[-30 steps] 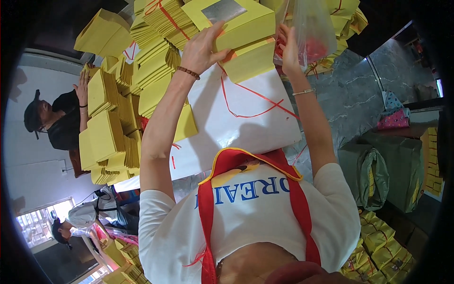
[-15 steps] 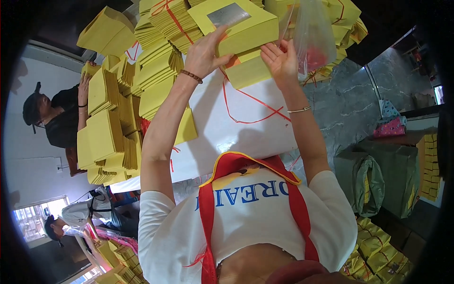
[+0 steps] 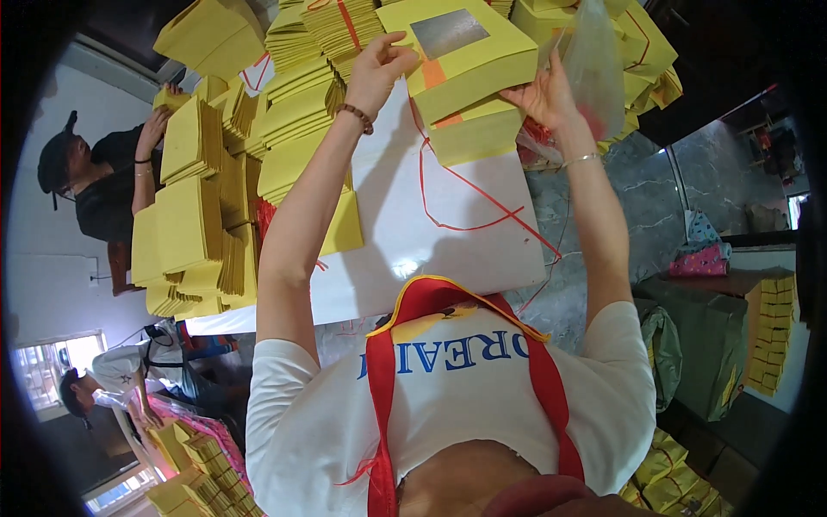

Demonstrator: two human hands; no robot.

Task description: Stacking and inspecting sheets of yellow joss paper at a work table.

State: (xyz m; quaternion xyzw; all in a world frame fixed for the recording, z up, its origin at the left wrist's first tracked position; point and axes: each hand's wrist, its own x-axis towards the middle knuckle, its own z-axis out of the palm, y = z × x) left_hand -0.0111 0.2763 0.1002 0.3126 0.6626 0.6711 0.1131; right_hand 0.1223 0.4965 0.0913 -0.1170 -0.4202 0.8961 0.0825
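Two thick bundles of yellow paper sit stacked at the far side of the white table. A silver square and an orange patch mark the upper bundle [image 3: 474,73]; the lower bundle [image 3: 482,138] shows its front side. At the upper bundle's left edge, my left hand [image 3: 376,77] has thumb and forefinger pinched together; what is between them is too small to make out. My right hand [image 3: 549,99] is open at the right side, thumb raised and fingertips touching the bundles' edge. From under the lower bundle, a red plastic strap [image 3: 448,226] loops toward me across the table.
Stacks of folded yellow paper [image 3: 189,224] crowd the left of the white table [image 3: 388,284]. A clear plastic bag [image 3: 599,69] hangs beside my right hand. One person [image 3: 103,185] works beyond the left stacks, another [image 3: 129,370] farther back. Green sacks [image 3: 698,345] stand at right.
My left hand has drawn back from the top of the upper bundle to a pinch at its left edge. The right hand has turned, its fingertips now at the bundles' right edge.
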